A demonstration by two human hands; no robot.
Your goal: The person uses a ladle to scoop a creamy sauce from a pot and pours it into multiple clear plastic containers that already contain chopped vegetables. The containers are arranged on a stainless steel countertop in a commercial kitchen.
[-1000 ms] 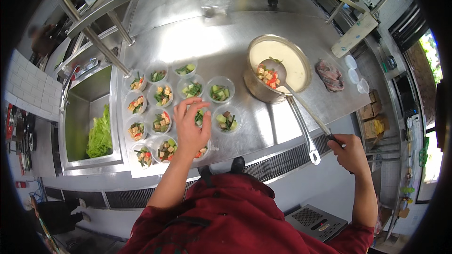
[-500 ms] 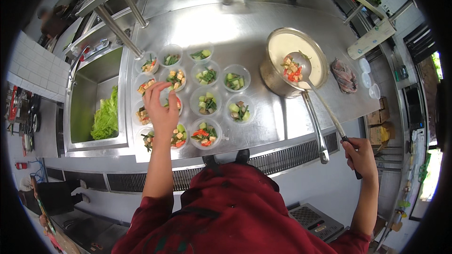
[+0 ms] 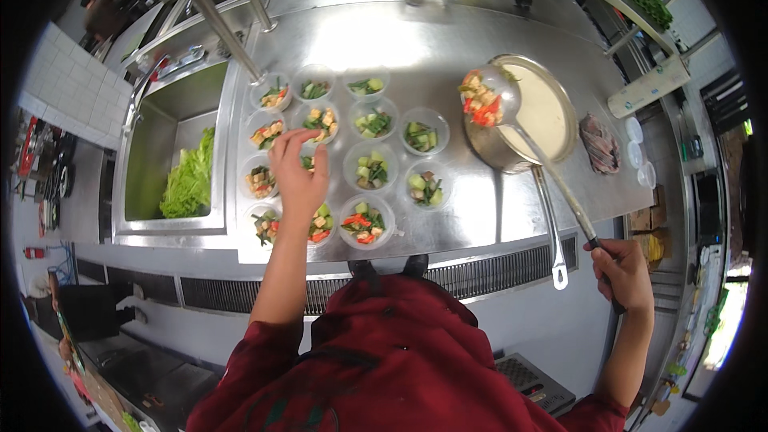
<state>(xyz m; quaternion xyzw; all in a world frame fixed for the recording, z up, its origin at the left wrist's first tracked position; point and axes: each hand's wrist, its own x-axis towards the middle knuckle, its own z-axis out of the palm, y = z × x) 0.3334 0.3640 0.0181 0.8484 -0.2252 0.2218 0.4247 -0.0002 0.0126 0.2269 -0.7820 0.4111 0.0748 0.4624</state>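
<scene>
My right hand (image 3: 626, 274) is wrapped round the black grip of a long-handled ladle (image 3: 552, 164). The ladle's bowl holds tofu-like cubes and red pepper pieces (image 3: 482, 99) and hangs over the left rim of a steel saucepan (image 3: 488, 140). Creamy, pale liquid (image 3: 548, 116) fills much of the pan. My left hand (image 3: 299, 172), fingers apart and curved, hovers above a clear plastic bowl that it partly hides. Around it stand several clear bowls with chopped greens, such as a bowl with cucumber and beans (image 3: 371, 166) and a bowl topped with red pepper (image 3: 366, 224).
A sink (image 3: 144, 184) with lettuce (image 3: 190, 180) lies left of the steel counter (image 3: 456, 232). Right of the pan are a crumpled cloth-like bundle (image 3: 600, 144) and small clear lids or cups (image 3: 634, 152). A steel post (image 3: 214, 20) rises at the back left. Another person (image 3: 104, 12) stands far left.
The ladle with its tofu and pepper has lifted from over the liquid and moved left to the pan's rim. The left hand stays over the bowls; the whole view has shifted slightly.
</scene>
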